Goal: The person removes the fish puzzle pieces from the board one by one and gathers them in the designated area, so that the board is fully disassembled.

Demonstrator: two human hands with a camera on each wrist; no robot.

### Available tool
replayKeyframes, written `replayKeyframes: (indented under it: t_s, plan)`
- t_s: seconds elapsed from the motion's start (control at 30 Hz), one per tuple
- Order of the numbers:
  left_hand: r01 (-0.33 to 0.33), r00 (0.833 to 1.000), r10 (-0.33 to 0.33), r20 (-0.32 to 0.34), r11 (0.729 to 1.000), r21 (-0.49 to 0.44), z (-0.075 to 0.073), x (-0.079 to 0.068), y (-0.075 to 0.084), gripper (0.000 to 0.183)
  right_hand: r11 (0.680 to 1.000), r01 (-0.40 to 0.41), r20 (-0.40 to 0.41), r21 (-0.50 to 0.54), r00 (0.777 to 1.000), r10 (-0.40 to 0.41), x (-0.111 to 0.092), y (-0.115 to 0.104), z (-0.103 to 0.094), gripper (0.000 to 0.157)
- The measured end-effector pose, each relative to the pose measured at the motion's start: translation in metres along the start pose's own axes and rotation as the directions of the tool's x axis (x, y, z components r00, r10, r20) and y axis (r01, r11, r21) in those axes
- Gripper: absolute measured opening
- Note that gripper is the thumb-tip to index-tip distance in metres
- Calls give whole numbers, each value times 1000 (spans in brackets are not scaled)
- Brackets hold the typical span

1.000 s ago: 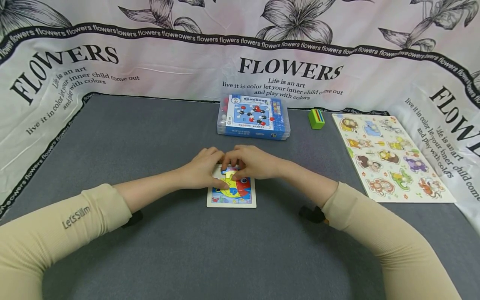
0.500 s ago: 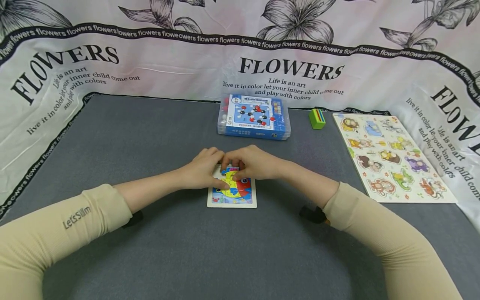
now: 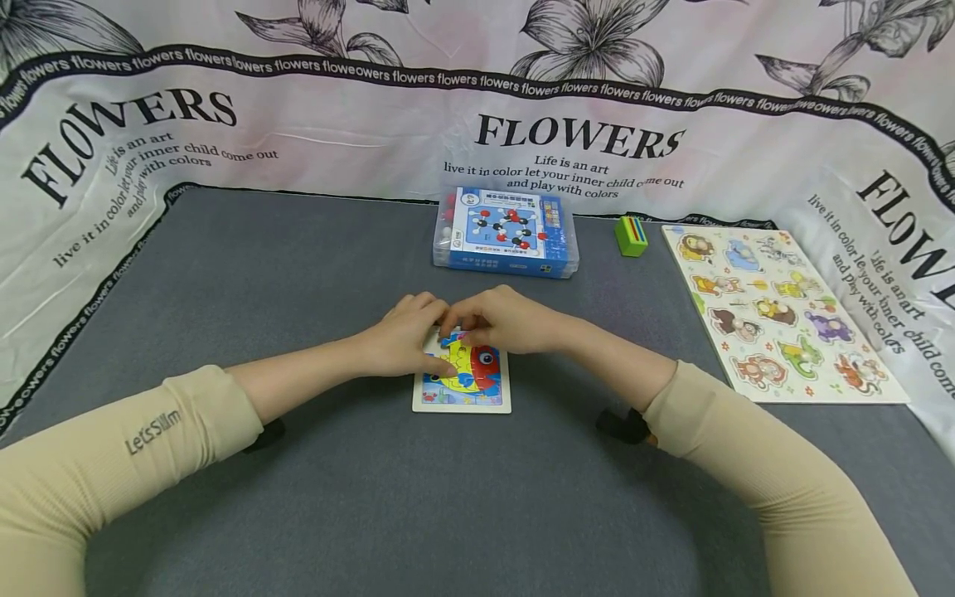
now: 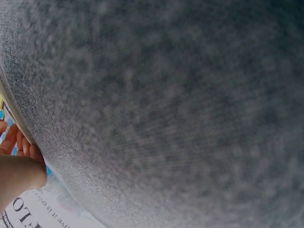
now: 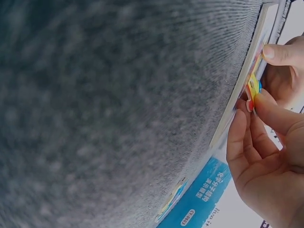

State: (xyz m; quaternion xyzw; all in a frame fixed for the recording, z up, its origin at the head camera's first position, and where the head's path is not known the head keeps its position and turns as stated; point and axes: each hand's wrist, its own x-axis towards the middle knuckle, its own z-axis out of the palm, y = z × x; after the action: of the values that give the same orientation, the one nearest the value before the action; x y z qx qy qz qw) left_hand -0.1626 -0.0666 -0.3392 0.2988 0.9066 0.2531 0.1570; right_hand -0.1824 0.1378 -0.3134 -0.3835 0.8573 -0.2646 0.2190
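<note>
A small picture jigsaw puzzle (image 3: 464, 400) in a pale frame lies on the grey cloth, with a yellow and red fish on it. My left hand (image 3: 403, 336) holds its far left part, the thumb over the picture and the fingers at the far edge. Between the thumb and fingers of my right hand (image 3: 518, 319) is a yellow, red and blue puzzle piece (image 5: 253, 88), tilted close over the board in the right wrist view. Fingers of both hands meet near the frame's top and hide that part. In the left wrist view a hand (image 4: 19, 166) shows beside the board's edge.
Behind the hands stands a clear case (image 3: 503, 265) with a blue molecule-model label. A green block (image 3: 631, 239) with coloured stripes sits to its right. At the far right lies a large animal puzzle board (image 3: 764, 342). Printed fabric (image 3: 358, 166) hangs behind the table.
My right hand has risen slightly away from the picture, so more of the red fish head and its eye shows. My left hand stays in place.
</note>
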Motion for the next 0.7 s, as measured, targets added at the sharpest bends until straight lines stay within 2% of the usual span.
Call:
replayKeyframes:
  t_s: [0.4,0.7]
  plan:
    - [-8,1000,8,-2,1000,9,-1,0,-1,66,1000,-5,-34,8,999,5,-1,-2,-5,19]
    - [1,1000,-1,1,1000,3,1,0,-1,62,997,-77,-80,13,994,78,-13,-2,-18,12]
